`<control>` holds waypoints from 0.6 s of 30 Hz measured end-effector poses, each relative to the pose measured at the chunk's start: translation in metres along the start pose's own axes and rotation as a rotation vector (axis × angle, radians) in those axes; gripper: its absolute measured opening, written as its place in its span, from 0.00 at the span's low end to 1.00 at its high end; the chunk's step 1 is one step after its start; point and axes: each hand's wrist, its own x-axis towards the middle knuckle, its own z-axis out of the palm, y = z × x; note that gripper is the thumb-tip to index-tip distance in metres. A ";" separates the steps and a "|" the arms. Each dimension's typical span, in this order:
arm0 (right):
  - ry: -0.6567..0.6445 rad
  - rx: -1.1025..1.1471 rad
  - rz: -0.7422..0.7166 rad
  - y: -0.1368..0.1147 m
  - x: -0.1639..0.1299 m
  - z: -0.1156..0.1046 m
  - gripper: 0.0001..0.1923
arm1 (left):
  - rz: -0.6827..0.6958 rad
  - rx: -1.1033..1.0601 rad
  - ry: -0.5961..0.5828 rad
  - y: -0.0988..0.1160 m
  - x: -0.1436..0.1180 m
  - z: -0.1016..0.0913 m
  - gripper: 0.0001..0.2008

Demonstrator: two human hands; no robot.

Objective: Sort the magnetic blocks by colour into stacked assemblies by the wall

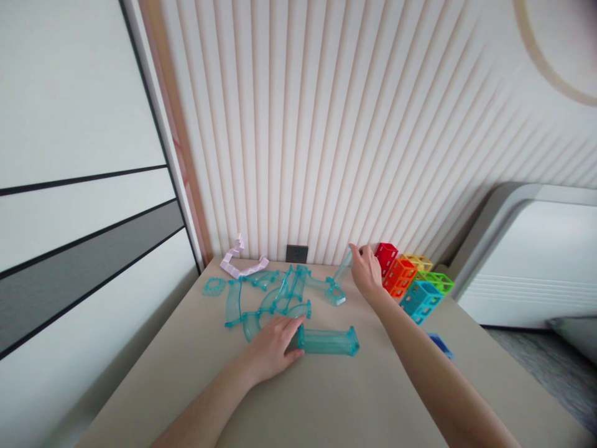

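My left hand (275, 347) rests low at the front of the layout, thumb and fingers closed round the left end of a straight translucent teal track piece (329, 341). Part of that end is hidden under the hand. Farther back and to the right, my right hand (366, 270) pinches the upper end of another clear teal track piece (344, 267), which slants down toward a teal connector (334, 292). Whether its lower end is joined there I cannot tell. Curved and straight teal pieces (233, 300) spread over the table (336, 398) beyond my left hand.
A lilac jointed toy (242, 270) lies at the back left. Lattice blocks in red (386, 256), orange (400, 277) and blue (422, 300) stand right of my right hand. A dark blue piece (439, 344) lies near my right forearm. The ribbed wall (280, 137) bounds the back.
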 end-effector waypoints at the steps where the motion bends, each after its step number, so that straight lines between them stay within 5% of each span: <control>1: 0.001 -0.006 -0.021 -0.002 0.000 -0.001 0.26 | -0.001 0.003 0.001 0.000 0.000 0.000 0.33; 11: 0.009 -0.069 -0.156 -0.019 0.001 -0.007 0.22 | 0.007 0.001 0.014 0.000 0.000 0.000 0.33; 18: 0.086 -0.132 -0.123 -0.006 -0.002 -0.007 0.23 | 0.013 0.005 0.015 -0.001 0.000 0.001 0.33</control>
